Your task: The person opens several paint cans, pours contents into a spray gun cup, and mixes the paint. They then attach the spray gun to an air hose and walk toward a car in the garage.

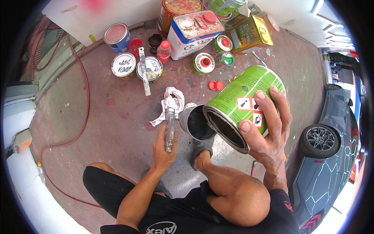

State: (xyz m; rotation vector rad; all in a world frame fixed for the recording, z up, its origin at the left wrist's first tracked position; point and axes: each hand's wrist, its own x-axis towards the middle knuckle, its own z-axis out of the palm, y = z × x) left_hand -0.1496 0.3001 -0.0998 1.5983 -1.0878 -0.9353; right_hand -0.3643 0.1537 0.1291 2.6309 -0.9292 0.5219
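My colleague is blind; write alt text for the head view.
The right hand tilts a green can against a gray cup on a spray gun in the left hand; more cans stand beyond.

We wear a black short-sleeved shirt (191,218) with a white emblem (161,227) across the front and red marking (288,206) on the right sleeve (278,201). Our shorts (102,189) are black, our clogs (206,145) dark grey.

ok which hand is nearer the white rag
Left: the left hand is just below the white rag in the picture; the right hand is farther off to its right, holding the green can.
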